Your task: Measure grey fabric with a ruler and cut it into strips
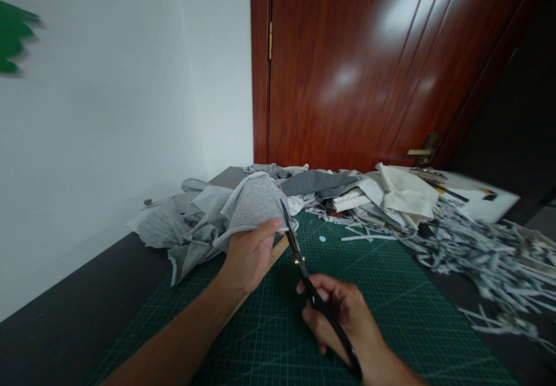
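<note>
Light grey fabric point(254, 203) is pinched between the thumb and fingers of my left hand point(249, 256), and its loose folds spread out to the left. Black-handled scissors point(319, 302) are gripped in my right hand point(343, 311), with the fingers in the handle loops. Their blades point up and away, lying against the right edge of the fabric; I cannot tell how far apart they are. Under both hands lies a green cutting mat point(373, 276) with grid lines. A wooden ruler point(278, 250) rests on it, partly hidden behind my left hand and arm.
Beyond the mat is a heap of grey and cream cloth pieces point(408, 192). Many thin cut strips point(482, 258) are piled on the right of the dark table point(69, 293). A small pale disc point(322, 238) lies on the mat. A white wall and a brown door point(339, 67) stand behind.
</note>
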The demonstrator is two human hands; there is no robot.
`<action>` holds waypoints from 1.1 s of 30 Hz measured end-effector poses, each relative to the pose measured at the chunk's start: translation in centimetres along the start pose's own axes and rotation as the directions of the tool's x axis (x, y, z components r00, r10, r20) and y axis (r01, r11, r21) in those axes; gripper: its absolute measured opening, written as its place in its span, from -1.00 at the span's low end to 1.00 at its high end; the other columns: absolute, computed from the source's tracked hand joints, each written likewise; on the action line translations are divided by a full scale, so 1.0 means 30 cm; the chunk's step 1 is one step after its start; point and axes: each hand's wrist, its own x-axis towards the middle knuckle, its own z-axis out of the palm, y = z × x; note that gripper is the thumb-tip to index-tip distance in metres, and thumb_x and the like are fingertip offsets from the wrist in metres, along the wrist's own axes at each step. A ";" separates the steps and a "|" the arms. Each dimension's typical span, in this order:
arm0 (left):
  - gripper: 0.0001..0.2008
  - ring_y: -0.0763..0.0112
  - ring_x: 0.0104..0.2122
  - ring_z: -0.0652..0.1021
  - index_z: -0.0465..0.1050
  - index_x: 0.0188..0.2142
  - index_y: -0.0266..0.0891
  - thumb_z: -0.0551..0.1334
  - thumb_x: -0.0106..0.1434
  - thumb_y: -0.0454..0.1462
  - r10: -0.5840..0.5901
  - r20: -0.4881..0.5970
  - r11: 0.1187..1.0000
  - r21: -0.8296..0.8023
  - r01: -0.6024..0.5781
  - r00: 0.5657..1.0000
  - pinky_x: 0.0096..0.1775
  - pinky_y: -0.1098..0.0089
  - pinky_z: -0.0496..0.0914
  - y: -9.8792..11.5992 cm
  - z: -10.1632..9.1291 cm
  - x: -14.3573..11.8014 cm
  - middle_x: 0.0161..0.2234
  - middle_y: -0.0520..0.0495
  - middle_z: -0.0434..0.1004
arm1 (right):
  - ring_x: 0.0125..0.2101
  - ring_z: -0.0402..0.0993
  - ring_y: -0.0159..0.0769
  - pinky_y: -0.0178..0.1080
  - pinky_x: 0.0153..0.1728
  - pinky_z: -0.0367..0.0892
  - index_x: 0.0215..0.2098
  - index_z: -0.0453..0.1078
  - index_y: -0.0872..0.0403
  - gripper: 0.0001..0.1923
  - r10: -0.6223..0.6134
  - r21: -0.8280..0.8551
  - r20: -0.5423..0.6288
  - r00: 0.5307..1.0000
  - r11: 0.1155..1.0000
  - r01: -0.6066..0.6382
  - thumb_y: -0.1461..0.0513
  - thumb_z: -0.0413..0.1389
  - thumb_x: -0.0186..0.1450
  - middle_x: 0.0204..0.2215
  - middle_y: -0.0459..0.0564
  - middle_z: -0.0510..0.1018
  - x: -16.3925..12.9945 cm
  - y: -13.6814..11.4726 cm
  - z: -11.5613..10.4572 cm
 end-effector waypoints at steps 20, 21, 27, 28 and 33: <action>-0.37 0.00 0.25 0.53 0.52 0.16 -0.08 0.33 0.11 -0.52 0.078 -0.092 0.982 -0.167 -0.092 0.993 0.32 -0.03 0.31 -0.031 0.015 -0.002 0.12 -0.03 0.66 | -0.72 0.20 -0.53 -0.44 -0.68 0.17 -0.14 0.51 0.10 -0.54 -0.014 0.131 0.060 0.998 0.991 0.006 0.08 0.42 0.06 -0.63 -0.27 0.41 0.003 0.016 0.004; -0.37 -0.01 0.25 0.53 0.52 0.16 -0.09 0.32 0.11 -0.52 0.075 -0.082 0.980 -0.176 -0.089 0.994 0.31 -0.04 0.33 -0.029 0.020 -0.004 0.12 -0.05 0.66 | -0.72 0.21 -0.53 -0.43 -0.68 0.18 -0.14 0.50 0.11 -0.54 -0.014 0.130 0.060 0.998 0.992 0.006 0.08 0.42 0.07 -0.63 -0.27 0.41 0.002 0.015 0.004; -0.38 -0.04 0.29 0.48 0.55 0.13 -0.09 0.31 0.09 -0.54 0.095 -0.071 0.974 -0.200 -0.108 0.993 0.30 -0.05 0.33 -0.025 0.043 -0.012 0.13 -0.06 0.66 | -0.72 0.20 -0.52 -0.43 -0.68 0.22 -0.17 0.50 0.11 -0.53 0.019 0.111 0.042 0.999 0.994 -0.023 0.06 0.43 0.04 -0.64 -0.29 0.37 0.001 -0.003 0.011; -0.39 -0.04 0.29 0.47 0.55 0.13 -0.09 0.30 0.10 -0.54 0.097 -0.065 0.974 -0.197 -0.108 0.993 0.30 -0.06 0.33 -0.025 0.044 -0.013 0.13 -0.06 0.66 | -0.72 0.20 -0.52 -0.43 -0.69 0.21 -0.18 0.50 0.11 -0.53 0.022 0.116 0.035 0.999 0.993 -0.026 0.06 0.43 0.03 -0.64 -0.29 0.37 0.002 -0.003 0.012; -0.44 -0.08 0.30 0.45 0.57 0.11 -0.12 0.28 0.13 -0.49 0.103 -0.051 0.979 -0.172 -0.110 0.993 0.30 -0.09 0.32 -0.025 0.047 -0.017 0.11 -0.08 0.67 | -0.73 0.19 -0.51 -0.45 -0.71 0.20 -0.19 0.50 0.08 -0.59 0.030 0.091 0.021 0.999 0.995 -0.031 0.06 0.40 0.08 -0.65 -0.29 0.36 0.003 0.007 0.016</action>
